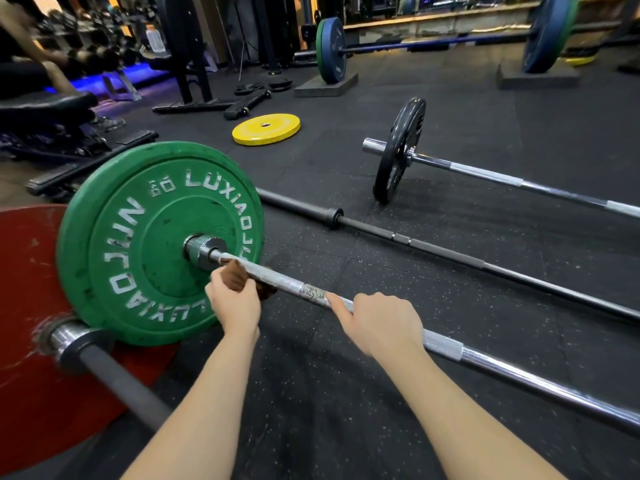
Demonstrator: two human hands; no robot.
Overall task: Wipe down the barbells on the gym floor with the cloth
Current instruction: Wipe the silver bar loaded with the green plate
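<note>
step in hand: wiping the shaft of the nearest chrome barbell (519, 372), at its inner end next to the green plate (159, 240). left hand (235, 306) is clenched on a brown cloth (239, 277), pressing it onto the bar just beside the collar — cloth looks draped over the shaft, partly hidden by the fingers. right hand (381, 323) is wrapped over the same bar further along, forefinger stretched out along the knurling, apparently steadying it. both forearms reach forward and down from the bottom of view, wrists roughly straight.

the bar lies on the black gym floor (329, 393); a dark bar (450, 252) and a second chrome bar with a black plate (400, 150) lie beyond it, apart from each other, neither touched.

next move probably calls for sliding the cloth along the shaft toward the right hand, keeping the squeeze on, and shifting the right hand out of the way. most of the task looks undone — other bars remain.
</note>
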